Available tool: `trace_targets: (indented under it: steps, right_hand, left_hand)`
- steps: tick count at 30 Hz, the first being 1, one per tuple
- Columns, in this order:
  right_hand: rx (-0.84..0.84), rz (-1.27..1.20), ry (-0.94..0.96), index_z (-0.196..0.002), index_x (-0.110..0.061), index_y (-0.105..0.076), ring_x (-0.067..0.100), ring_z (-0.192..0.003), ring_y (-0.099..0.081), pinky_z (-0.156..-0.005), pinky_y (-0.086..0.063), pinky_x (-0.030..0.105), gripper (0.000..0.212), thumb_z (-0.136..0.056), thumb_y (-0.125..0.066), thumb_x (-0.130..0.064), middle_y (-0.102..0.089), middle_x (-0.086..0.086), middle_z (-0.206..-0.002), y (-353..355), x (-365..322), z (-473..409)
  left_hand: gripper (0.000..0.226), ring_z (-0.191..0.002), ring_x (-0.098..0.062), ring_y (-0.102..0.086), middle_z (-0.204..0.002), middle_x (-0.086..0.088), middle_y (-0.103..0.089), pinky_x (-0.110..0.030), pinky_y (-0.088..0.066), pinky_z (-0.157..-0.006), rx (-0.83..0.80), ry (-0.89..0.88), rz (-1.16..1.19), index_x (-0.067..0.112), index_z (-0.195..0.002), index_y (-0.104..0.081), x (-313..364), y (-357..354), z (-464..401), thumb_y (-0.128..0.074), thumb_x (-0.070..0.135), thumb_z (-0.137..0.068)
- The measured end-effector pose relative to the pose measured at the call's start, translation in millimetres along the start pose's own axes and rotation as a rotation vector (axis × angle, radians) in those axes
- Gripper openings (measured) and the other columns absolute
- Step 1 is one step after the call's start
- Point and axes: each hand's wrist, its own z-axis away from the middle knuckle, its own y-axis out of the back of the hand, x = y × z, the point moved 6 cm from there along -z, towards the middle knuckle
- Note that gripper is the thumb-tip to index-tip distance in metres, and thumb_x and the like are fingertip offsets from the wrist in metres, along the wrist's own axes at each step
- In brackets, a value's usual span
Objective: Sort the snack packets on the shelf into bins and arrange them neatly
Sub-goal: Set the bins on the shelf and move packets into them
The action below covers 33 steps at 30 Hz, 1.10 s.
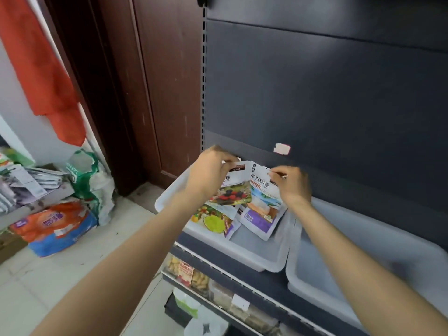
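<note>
Your left hand pinches the berry packet's top, your right hand pinches the coconut packet's top, both over the left bin at the shelf's left end.

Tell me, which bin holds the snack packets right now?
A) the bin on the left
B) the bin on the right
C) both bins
A: the packets lie in the left bin under both hands, while the right bin beside it shows only its bare floor.
</note>
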Motion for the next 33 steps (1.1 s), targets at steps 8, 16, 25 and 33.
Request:
trace_targets:
  steps: [8,16,25,33]
  right_hand:
    - [-0.116,0.101,-0.118,-0.106,-0.014,-0.072,0.029,-0.107,-0.061,-0.085,-0.050,0.038,0.022,-0.091,-0.057,-0.009,-0.069,0.005,-0.113,-35.2,56.4,-12.8]
    - [-0.133,0.016,-0.130,-0.104,-0.014,-0.072,0.023,-0.103,-0.065,-0.087,-0.052,0.038,0.020,-0.089,-0.060,-0.010,-0.071,0.004,-0.109,-33.5,77.8,-16.9]
    - [-0.153,0.046,-0.206,-0.122,-0.012,-0.063,0.022,-0.112,-0.056,-0.079,-0.036,0.021,0.031,-0.099,-0.044,-0.016,-0.063,0.008,-0.121,-28.5,85.5,-0.4]
    - [-0.188,0.175,-0.224,-0.138,-0.013,-0.046,0.023,-0.129,-0.041,-0.102,-0.031,0.027,0.041,-0.098,-0.048,-0.019,-0.044,0.008,-0.141,-27.3,79.2,17.4]
  left_hand:
    - [0.021,-0.099,-0.028,-0.059,-0.108,-0.008,-0.062,-0.031,-0.046,-0.085,-0.429,-0.053,-0.039,0.017,-0.105,-0.072,-10.0,-95.2,-30.9,-0.056,0.013,-0.092]
    - [0.019,-0.098,-0.024,-0.060,-0.111,-0.005,-0.064,-0.037,-0.044,-0.094,-0.575,-0.185,-0.018,0.021,-0.106,-0.073,9.5,-161.0,-31.2,-0.061,0.019,-0.091]
    - [0.049,-0.119,-0.025,-0.049,-0.131,-0.004,-0.050,-0.039,-0.044,-0.099,-0.629,-0.069,0.010,0.029,-0.134,-0.048,-33.2,-178.5,-25.8,-0.057,0.008,-0.091]
    - [0.061,-0.125,-0.026,-0.045,-0.140,-0.004,-0.037,-0.042,-0.047,-0.097,-0.588,-0.080,-0.103,0.031,-0.143,-0.032,-34.8,-169.5,-22.0,-0.058,0.012,-0.091]
